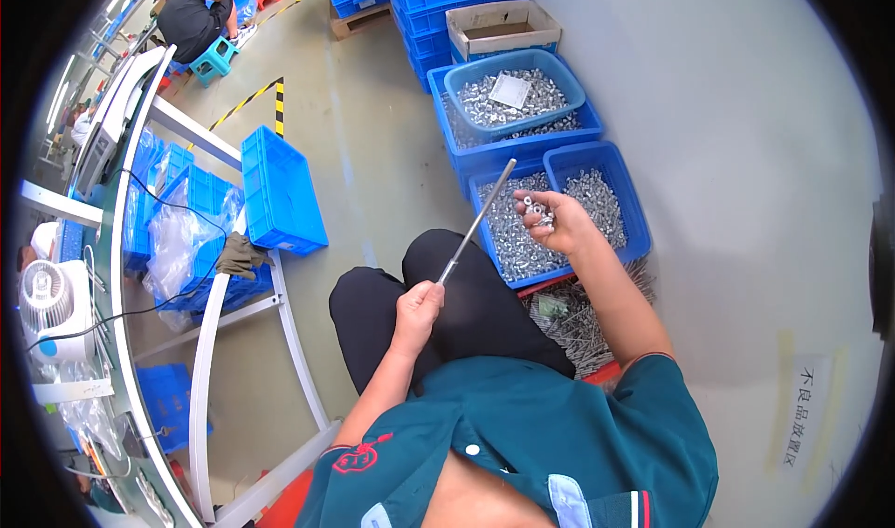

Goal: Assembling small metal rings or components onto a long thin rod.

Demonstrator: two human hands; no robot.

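My left hand (418, 315) is closed around the lower end of a thin silver metal rod (476, 222), held slanting up and to the right above my knees. A short piece sits on the rod just above my fingers. In my half-curled right hand (567, 233) lie several small silver nuts (535, 213) with holes through them, just right of the rod and apart from it. Under that hand stands a blue bin (643, 239) filled with loose metal pieces (522, 248). A smaller blue tub (550, 160) inside it holds more of them.
Behind stand another parts-filled blue tub (578, 90), a cardboard box (503, 51) and stacked blue crates (419, 25). Long thin metal pieces (597, 328) lie beside my right thigh. A white-framed workbench (210, 370) is at left, a wall (727, 155) at right. A person (191, 20) sits far off.
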